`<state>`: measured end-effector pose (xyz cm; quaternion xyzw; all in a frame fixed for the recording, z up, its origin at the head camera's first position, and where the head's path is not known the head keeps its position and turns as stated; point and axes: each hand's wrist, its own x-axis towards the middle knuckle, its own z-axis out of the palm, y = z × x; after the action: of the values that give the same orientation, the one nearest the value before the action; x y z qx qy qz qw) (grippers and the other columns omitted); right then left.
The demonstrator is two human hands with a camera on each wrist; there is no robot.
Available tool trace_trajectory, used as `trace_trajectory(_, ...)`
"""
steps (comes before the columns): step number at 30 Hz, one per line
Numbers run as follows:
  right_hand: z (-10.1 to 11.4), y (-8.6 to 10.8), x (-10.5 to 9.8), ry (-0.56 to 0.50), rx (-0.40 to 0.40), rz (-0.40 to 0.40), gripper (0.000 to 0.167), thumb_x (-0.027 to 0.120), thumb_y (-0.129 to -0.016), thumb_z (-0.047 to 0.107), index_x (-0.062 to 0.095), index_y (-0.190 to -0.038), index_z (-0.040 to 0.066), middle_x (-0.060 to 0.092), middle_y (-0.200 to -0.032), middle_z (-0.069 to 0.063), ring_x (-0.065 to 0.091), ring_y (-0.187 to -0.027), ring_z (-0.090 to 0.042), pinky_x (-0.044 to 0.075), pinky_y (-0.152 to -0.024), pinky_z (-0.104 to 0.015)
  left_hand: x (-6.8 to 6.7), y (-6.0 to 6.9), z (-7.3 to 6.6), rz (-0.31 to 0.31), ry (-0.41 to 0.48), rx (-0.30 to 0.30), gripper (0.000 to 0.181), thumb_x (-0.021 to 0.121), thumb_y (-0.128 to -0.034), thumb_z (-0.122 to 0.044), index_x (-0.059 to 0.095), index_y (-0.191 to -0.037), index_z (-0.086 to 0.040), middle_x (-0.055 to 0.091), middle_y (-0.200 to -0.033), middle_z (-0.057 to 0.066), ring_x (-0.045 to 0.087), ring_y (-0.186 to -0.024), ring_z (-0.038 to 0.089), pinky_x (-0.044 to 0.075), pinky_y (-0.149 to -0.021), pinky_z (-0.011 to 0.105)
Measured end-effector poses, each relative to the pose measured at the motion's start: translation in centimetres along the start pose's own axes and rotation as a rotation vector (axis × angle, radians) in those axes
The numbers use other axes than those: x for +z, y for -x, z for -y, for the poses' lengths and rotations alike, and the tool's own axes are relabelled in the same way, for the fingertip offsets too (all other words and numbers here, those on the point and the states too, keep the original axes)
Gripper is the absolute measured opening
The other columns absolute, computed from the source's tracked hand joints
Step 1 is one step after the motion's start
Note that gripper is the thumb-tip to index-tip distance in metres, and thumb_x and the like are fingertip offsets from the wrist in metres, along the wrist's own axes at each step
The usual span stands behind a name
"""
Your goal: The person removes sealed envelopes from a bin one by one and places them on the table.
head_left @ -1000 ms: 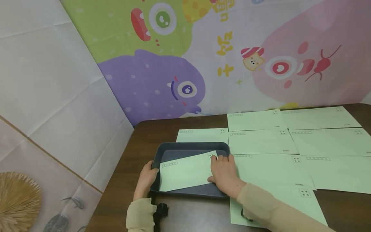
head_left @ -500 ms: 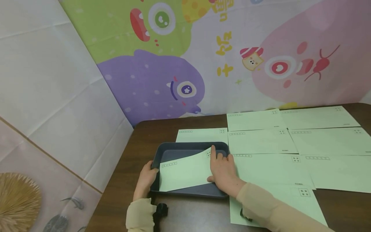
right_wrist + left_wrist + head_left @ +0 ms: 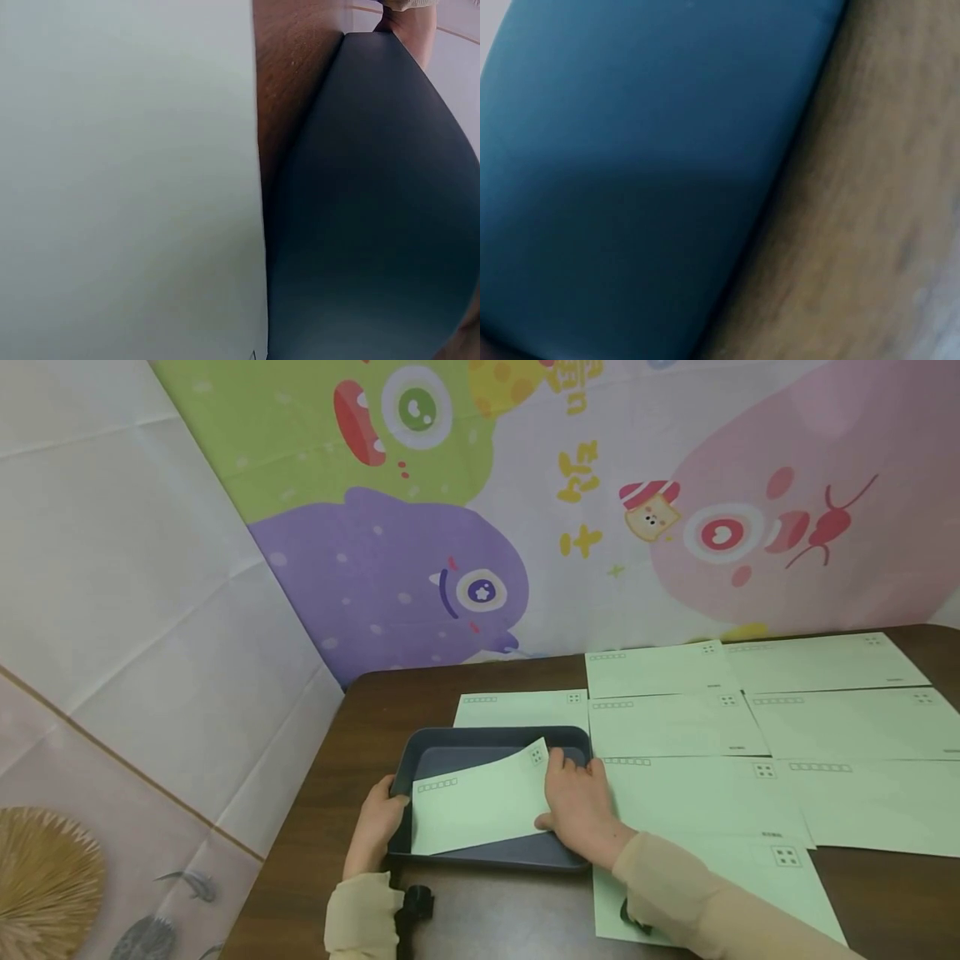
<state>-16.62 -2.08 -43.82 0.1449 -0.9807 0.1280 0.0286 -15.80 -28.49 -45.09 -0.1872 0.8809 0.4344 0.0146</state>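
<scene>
A dark blue-grey tray (image 3: 490, 863) sits on the table with a pale green envelope (image 3: 480, 810) slanting inside it. The envelope's upper right corner curves upward. At the tray's left rim, my left hand (image 3: 380, 820) grips the edge, thumb over the top; its other fingers are hidden. My right hand (image 3: 581, 797) lies over the tray's right end and holds the envelope's right edge near thumb and index finger; the fingertips are hidden. The tray's outer wall (image 3: 652, 112) fills much of the left wrist view. In the right wrist view, the tray wall (image 3: 367, 187) runs toward the left hand (image 3: 417, 34).
Several matching envelopes (image 3: 678, 727) lie in rows on the brown table (image 3: 375, 702), right of the tray. Another envelope (image 3: 525, 706) shows partly behind it. A cartoon-printed cloth (image 3: 397, 585) hangs at the table's back edge.
My right index finger stretched up along the envelope's corner, then drew back down. That corner now stands more raised and curved than a second ago. The left hand and tray have stayed put.
</scene>
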Motion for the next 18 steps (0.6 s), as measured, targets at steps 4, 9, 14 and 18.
trace_trajectory(4, -0.05, 0.01, 0.0, -0.023, 0.002, -0.009, 0.075, 0.084, -0.054, 0.036, 0.041, -0.104, 0.0, 0.055, -0.077, -0.01, 0.055, -0.069, -0.024, 0.027, -0.069, -0.038, -0.03, -0.03, 0.01, 0.006, 0.001, -0.007, 0.044, 0.039, -0.0865, -0.006, 0.041, -0.129, 0.005, 0.04, -0.13, 0.028, 0.039, -0.117, 0.041, 0.032, -0.095, 0.056)
trace_trajectory(9, -0.27, 0.07, -0.03, -0.029, -0.01, -0.04, 0.062, 0.082, -0.06, 0.03, 0.044, -0.099, 0.002, 0.053, -0.071, -0.007, 0.053, -0.063, -0.022, 0.028, -0.068, -0.037, 0.01, -0.11, 0.04, 0.004, 0.0, -0.004, 0.043, 0.038, -0.0866, -0.004, 0.041, -0.129, 0.005, 0.041, -0.13, 0.028, 0.039, -0.118, 0.042, 0.031, -0.095, 0.056)
trace_trajectory(14, -0.37, 0.2, -0.55, -0.033, -0.02, -0.066, 0.053, 0.078, -0.066, 0.027, 0.049, -0.101, 0.001, 0.057, -0.071, -0.006, 0.056, -0.066, -0.021, 0.031, -0.069, -0.038, 0.0, -0.17, 0.1, 0.01, 0.0, -0.007, 0.044, 0.037, -0.0868, -0.005, 0.04, -0.13, 0.005, 0.039, -0.13, 0.028, 0.039, -0.117, 0.041, 0.032, -0.095, 0.056)
trace_trajectory(18, -0.51, 0.19, -0.81, -0.053, -0.024, -0.091, 0.043, 0.075, -0.069, 0.023, 0.051, -0.098, 0.001, 0.058, -0.069, -0.005, 0.058, -0.065, -0.02, 0.034, -0.067, -0.037, 0.05, -0.24, 0.14, 0.014, -0.002, -0.013, 0.046, 0.036, -0.0861, -0.005, 0.039, -0.131, 0.004, 0.039, -0.13, 0.027, 0.04, -0.115, 0.04, 0.033, -0.094, 0.055)
